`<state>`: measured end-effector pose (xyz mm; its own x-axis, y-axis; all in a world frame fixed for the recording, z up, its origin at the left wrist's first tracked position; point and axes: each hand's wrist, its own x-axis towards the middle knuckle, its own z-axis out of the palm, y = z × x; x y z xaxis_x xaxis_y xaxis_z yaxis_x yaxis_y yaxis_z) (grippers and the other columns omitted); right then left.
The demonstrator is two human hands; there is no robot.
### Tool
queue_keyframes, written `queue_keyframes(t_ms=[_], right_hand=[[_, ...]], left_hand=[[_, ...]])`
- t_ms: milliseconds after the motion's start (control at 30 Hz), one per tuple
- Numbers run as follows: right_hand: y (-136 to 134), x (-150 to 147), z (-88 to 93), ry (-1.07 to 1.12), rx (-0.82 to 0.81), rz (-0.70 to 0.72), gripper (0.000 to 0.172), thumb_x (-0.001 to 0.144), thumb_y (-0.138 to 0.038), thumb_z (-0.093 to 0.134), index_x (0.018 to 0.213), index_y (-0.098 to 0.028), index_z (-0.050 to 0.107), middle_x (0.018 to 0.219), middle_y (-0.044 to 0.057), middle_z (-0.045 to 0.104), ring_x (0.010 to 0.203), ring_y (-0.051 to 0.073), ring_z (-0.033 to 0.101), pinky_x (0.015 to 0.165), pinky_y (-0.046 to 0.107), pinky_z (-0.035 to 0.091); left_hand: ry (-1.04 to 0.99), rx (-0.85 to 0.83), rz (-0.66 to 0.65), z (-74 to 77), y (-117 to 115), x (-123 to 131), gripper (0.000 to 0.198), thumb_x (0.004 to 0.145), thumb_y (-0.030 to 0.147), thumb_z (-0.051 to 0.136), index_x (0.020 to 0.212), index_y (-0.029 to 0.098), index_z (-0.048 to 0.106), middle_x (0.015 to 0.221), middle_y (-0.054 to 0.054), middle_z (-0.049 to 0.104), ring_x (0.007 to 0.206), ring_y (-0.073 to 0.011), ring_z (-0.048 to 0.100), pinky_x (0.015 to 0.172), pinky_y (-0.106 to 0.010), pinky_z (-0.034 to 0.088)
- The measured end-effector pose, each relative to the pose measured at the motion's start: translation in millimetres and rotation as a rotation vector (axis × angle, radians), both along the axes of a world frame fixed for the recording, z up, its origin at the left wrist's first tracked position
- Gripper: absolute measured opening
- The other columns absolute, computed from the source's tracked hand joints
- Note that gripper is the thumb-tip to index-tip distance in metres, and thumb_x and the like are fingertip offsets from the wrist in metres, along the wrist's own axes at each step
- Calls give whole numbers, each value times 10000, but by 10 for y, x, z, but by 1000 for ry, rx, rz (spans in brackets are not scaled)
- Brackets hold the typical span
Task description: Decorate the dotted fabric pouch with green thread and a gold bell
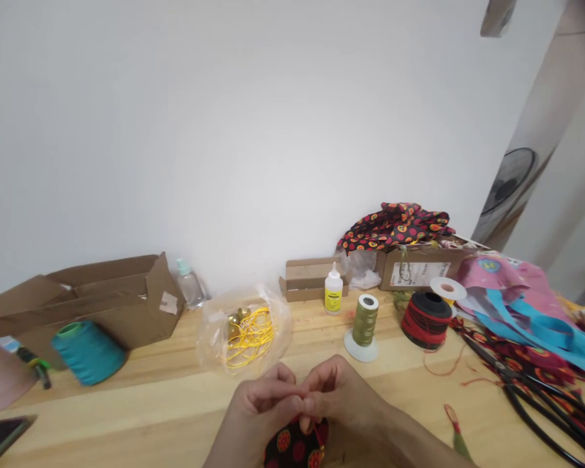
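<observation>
Both hands meet at the bottom centre of the head view, fingertips pinched together. My left hand and my right hand are closed just above a black cloth piece with red and orange round patterns. A thin red strand shows by the fingertips; it is too small to tell which hand grips it. Beyond the hands, a clear plastic bag holds yellow cord and gold bells. An olive thread spool stands upright behind my right hand, near a white glue bottle with a yellow label.
At left are an open cardboard box, a teal thread cone and a spray bottle. To the right lie a red and black spool, black scissors, blue strips and a green tassel.
</observation>
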<state>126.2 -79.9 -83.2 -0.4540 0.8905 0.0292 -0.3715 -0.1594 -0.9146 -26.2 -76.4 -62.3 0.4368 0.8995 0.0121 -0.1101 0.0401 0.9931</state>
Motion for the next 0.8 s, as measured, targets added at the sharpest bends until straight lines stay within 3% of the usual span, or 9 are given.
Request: queue_keyframes(t_ms=[100, 200, 400, 667, 800], right_hand=[[0, -4, -18, -49, -8, 21, 248, 552, -291, 731, 719, -111, 696, 564, 12, 632, 470, 47, 511, 486, 170, 358], [5, -17, -53, -105, -10, -19, 235, 527, -266, 743, 702, -117, 698, 574, 10, 632, 465, 52, 501, 491, 184, 366], [26, -33, -90, -221, 66, -111, 172, 597, -284, 694, 652, -121, 701, 530, -7, 611, 446, 39, 436, 464, 172, 315], [33, -62, -112, -192, 36, -151, 199, 571, -302, 706, 634, -113, 691, 519, 0, 614, 451, 57, 458, 474, 185, 337], [38, -68, -152, -198, 48, -166, 184, 563, -292, 711, 616, -118, 686, 520, -2, 616, 454, 60, 457, 461, 181, 330]], left_hand=[[-111, -78, 123, -163, 4, -32, 112, 552, 266, 718, 518, 169, 674, 656, 26, 438, 586, -77, 448, 536, -180, 363], [-106, -76, 157, -227, 13, -44, 130, 555, 263, 718, 501, 163, 654, 642, 30, 433, 582, -77, 439, 532, -178, 351], [8, 65, 106, -211, 35, -19, 177, 706, 279, 588, 597, 163, 666, 705, 4, 452, 691, -113, 459, 632, -198, 372], [59, 37, 209, -236, 87, -70, 84, 587, 239, 685, 540, 170, 682, 637, 19, 436, 631, -100, 449, 583, -186, 364], [99, 121, 206, -203, 88, -65, 104, 628, 247, 649, 558, 176, 679, 635, 11, 465, 640, -116, 473, 597, -202, 386]])
